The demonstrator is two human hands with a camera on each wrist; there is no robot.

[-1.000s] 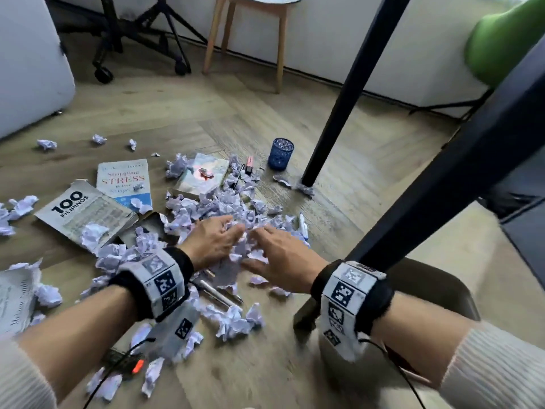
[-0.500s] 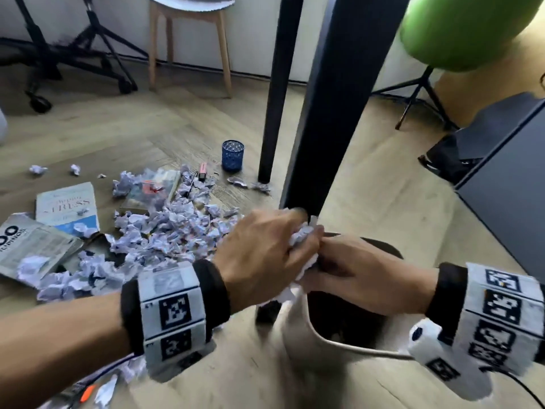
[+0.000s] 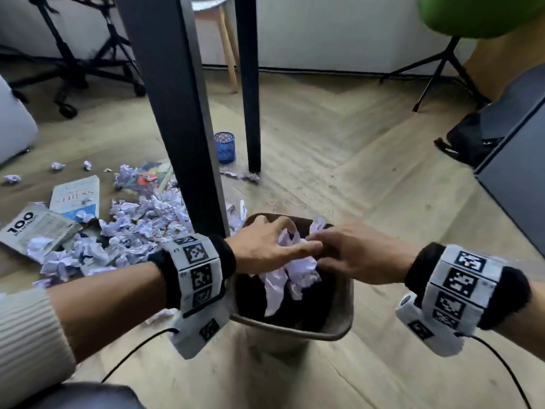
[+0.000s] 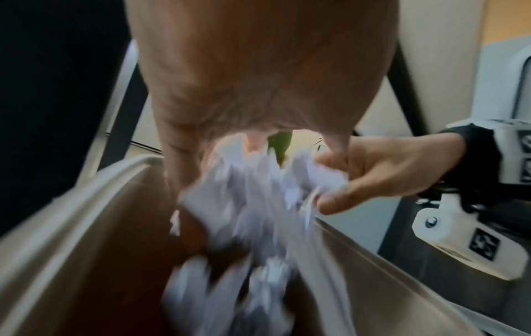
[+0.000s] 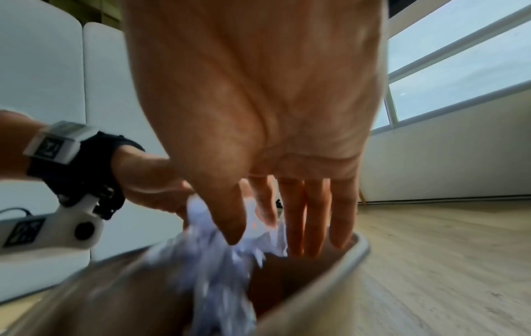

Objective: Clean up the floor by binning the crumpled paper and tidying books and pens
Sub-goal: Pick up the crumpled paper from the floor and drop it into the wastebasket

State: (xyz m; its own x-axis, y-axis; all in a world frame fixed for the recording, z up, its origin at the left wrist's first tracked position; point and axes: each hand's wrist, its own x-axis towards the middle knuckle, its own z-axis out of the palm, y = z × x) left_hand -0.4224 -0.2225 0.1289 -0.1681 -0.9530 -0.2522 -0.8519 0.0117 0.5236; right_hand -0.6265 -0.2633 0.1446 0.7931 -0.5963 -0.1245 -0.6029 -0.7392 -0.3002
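Binning, 6 o'clock: right hand [image 3: 359, 255], fingers straight, drops crumpled lilac paper [image 3: 298, 270] into the brown oval bin [image 3: 295, 331]; left hand [image 3: 265, 246] cups it, grip unclear. Next: scoop the 9 o'clock pile [image 3: 141, 228].

crumpled paper [image 3: 298, 270]: matt, creased | bin [image 3: 295, 329]: smooth, matt rim | floor [image 3: 354, 172]: matt wood

Bright, soft daylight from the large glass window [image 5: 459, 68], upper right of right wrist view. Head view sharp centrally, fisheye bending at edges. Wrist views: crumpled lilac-white paper [image 4: 252, 204] and beige bin rim [image 4: 86, 200] motion-smeared.
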